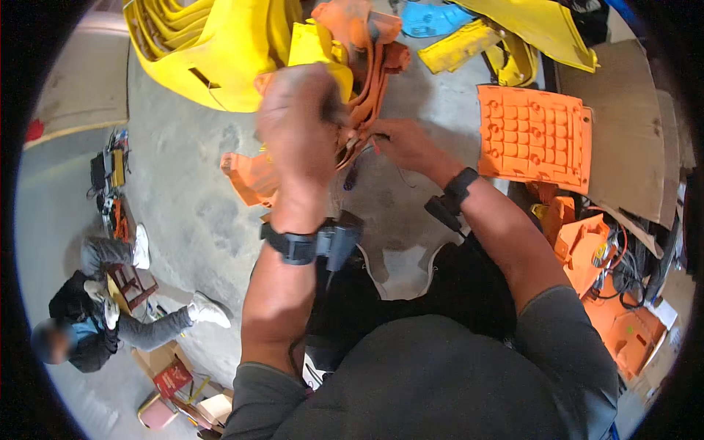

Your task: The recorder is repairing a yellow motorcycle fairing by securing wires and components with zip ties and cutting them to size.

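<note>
My left hand (297,125) is raised over a stack of curved orange plastic parts (367,73), blurred by motion, so its grip is unclear. Just right of it my right hand (396,143) has its fingers closed at the stack's lower edge, around a small item I cannot make out, beside a thin cord. A small dark object (350,176) is below them. Another orange piece (246,176) sits to the left, and a large bent yellow plastic part (205,51) is above.
Gridded orange panel (532,136), cardboard sheets (623,125) and orange parts with cables (587,249) line the right. Yellow pieces (513,51) and a blue one (429,18) are at the top. At lower left a co-worker (88,315) sits among tools and boxes (158,359).
</note>
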Motion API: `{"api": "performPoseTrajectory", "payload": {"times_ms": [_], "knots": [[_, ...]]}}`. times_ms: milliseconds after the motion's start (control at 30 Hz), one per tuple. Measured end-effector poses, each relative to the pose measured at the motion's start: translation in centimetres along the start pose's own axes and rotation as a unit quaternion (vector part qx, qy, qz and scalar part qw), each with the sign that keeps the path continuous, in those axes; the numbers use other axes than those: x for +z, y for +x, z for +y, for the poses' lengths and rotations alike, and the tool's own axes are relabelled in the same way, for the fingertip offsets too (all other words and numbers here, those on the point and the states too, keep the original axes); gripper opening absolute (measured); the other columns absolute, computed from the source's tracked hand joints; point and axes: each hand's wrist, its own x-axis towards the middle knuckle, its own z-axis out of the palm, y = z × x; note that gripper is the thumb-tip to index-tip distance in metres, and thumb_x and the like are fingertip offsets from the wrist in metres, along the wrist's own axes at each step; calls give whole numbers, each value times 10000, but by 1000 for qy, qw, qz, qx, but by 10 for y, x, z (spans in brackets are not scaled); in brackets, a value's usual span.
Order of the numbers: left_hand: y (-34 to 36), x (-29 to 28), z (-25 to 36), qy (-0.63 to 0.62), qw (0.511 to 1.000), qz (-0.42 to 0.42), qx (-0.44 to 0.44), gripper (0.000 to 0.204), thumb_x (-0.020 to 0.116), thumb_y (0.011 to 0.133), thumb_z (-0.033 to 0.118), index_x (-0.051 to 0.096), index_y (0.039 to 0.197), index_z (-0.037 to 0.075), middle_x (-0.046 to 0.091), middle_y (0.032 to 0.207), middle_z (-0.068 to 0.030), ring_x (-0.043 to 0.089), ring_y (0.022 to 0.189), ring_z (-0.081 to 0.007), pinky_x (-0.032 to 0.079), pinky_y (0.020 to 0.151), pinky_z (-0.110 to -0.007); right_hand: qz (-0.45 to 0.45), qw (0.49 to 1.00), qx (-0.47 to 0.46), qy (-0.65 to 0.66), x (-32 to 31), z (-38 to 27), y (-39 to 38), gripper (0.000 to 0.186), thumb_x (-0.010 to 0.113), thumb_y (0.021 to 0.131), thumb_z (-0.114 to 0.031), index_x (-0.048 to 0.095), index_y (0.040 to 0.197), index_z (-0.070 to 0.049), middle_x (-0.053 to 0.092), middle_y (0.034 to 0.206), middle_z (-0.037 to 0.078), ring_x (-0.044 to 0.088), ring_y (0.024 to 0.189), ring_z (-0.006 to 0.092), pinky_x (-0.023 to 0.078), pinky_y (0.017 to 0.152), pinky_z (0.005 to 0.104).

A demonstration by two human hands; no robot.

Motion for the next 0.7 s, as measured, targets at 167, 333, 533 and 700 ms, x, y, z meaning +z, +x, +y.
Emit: {"api": "performPoseTrajectory", "payload": {"times_ms": [167, 333, 533, 700], "knots": [[-4, -44, -45, 342, 939, 34, 23, 238, 655, 847, 77, 629, 1061, -25, 666, 917, -104, 615, 809, -165, 502, 746, -282, 59, 994, -30, 88, 14, 11, 2, 181, 603, 911, -150, 655, 1020, -14, 667, 858, 132, 617, 734, 234, 479, 700, 345], [-20, -48, -80, 507, 855, -37, 100, 490, 753, 739, 121, 601, 1184, -18, 661, 1071, -168, 625, 1017, -273, 496, 865, -346, 26, 988, 66, 140, -23, -28, -7, 268, 568, 927, -256, 618, 981, 1, 624, 862, 193, 613, 810, 333, 469, 738, 406], [-5, -27, -65, 630, 763, -131, 64, 539, 792, 681, 175, 601, 1153, -2, 641, 1048, -227, 588, 1005, -401, 473, 885, -454, 51, 991, -6, 123, -37, -41, -11, 275, 561, 915, -269, 609, 941, 0, 606, 821, 213, 614, 791, 359, 468, 703, 430], [-16, -47, -107, 573, 802, -101, 135, 328, 721, 705, 40, 606, 1012, 56, 628, 855, -193, 586, 848, -404, 474, 730, -474, 30, 994, -13, 105, -39, -63, -8, 296, 560, 888, -289, 618, 880, 1, 612, 802, 223, 617, 786, 394, 476, 682, 443]]}}
